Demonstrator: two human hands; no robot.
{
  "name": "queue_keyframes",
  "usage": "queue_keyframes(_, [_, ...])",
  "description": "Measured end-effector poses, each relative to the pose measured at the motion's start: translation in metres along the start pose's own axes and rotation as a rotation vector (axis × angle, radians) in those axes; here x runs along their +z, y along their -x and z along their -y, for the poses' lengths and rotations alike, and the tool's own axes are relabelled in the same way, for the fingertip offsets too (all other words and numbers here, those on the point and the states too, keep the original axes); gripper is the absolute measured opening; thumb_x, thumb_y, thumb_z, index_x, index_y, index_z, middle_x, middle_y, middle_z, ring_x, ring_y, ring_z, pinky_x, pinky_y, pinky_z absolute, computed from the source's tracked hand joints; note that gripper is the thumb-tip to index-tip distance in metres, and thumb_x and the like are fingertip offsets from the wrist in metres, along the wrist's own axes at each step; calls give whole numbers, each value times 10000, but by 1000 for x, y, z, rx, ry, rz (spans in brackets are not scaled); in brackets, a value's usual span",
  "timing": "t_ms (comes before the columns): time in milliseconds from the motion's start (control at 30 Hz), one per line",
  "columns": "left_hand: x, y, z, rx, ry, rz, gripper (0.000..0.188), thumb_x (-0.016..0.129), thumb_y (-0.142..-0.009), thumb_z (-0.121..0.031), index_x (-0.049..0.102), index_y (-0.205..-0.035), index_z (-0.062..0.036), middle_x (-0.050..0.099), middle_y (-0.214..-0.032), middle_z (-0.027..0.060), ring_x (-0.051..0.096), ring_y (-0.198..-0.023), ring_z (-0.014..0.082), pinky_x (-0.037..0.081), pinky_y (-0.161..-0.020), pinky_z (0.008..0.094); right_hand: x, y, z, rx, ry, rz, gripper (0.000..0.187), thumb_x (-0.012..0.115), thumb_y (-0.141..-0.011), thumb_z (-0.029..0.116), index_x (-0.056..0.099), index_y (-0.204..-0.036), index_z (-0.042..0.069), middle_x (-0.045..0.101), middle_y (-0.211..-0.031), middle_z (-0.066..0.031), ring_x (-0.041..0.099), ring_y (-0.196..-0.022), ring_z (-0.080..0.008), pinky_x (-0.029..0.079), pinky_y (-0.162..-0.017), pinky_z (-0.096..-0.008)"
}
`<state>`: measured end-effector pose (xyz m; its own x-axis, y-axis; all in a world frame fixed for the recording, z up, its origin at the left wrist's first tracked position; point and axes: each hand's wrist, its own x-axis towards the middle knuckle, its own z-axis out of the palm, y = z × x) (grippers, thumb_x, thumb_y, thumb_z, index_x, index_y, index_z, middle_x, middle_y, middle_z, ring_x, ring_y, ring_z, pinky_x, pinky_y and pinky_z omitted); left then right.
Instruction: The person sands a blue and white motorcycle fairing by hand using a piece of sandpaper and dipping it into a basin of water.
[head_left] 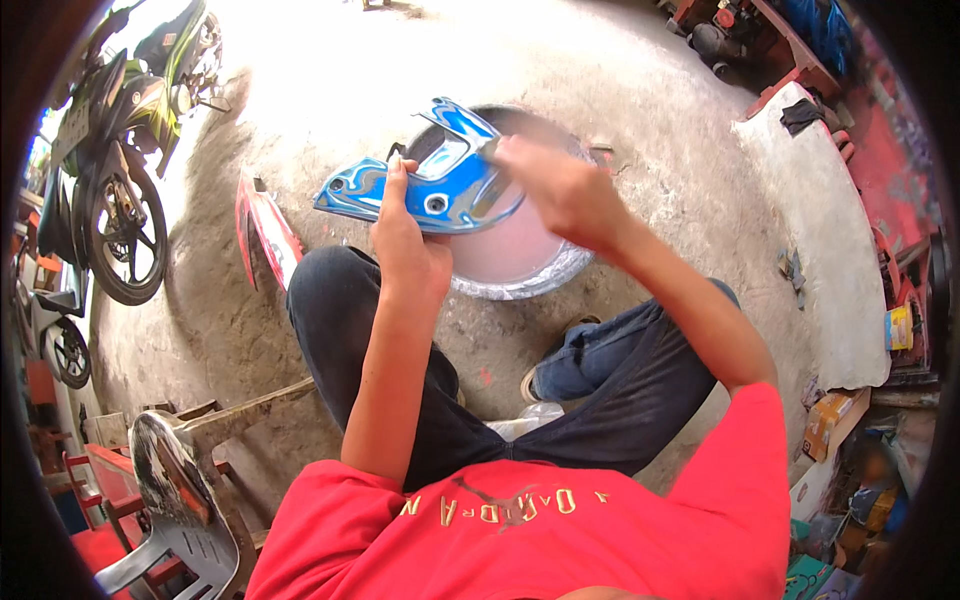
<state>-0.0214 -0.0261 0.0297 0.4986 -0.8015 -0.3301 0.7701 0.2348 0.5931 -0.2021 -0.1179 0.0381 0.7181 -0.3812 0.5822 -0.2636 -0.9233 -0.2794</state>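
Note:
A blue motorcycle fairing panel (455, 200) with white and grey swirls is held up over a round basin. My left hand (405, 230) grips its lower edge, thumb on the painted face and fingers behind. My right hand (565, 190) is closed at the panel's right side, fingertips against its surface near the upper arm. Something small and dark shows at those fingertips, too blurred to name. Beneath the panel stands the basin (540, 285), holding cloudy pinkish liquid, its rim pale and worn.
A red and white panel (268, 232) lies on the concrete floor left of my knee. Motorcycles (125, 200) stand at the far left. A worn plastic chair (190, 500) is at the lower left. On the right are a pale slab (815, 230) and a cardboard box (835, 425).

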Motion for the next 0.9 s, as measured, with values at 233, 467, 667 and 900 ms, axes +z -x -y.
queue_keyframes(233, [-1, -2, 3, 14, 2, 28, 214, 577, -1039, -317, 637, -1098, -120, 680, -1050, 54, 681, -942, 174, 572, -807, 343, 4, -1, 6, 43, -58, -49, 256, 610, -922, 90, 714, -1149, 32, 720, -1180, -182, 702, -1122, -286, 568, -961, -406])
queue_keyframes(467, [-1, -1, 3, -31, 6, 43, 208, 571, -1039, -293, 653, -1120, -119, 674, -1081, 53, 683, -950, 167, 580, -830, 364, 2, 1, 27, -10, -39, -55, 277, 639, -923, 76, 683, -1191, 23, 697, -1216, -199, 680, -1145, -326, 545, -997, -404])
queue_keyframes(667, [3, 1, -3, -42, -12, 39, 215, 604, -1013, -272, 659, -1122, -95, 666, -1096, 68, 680, -974, 180, 581, -847, 370, -25, -10, 4, 664, -410, -169, 351, 563, -1054, 273, 693, -1175, -29, 742, -892, -122, 673, -808, -148, 530, -716, -289])
queue_keyframes(900, [1, 4, -11, -172, -137, 191, 349, 665, -924, -72, 593, -1261, -15, 650, -1150, 129, 667, -1075, 244, 567, -920, 406, -21, 0, -23, 826, -767, -320, 399, 557, -1063, 369, 680, -1053, -10, 680, -827, -13, 538, -673, -44, 425, -591, -225])
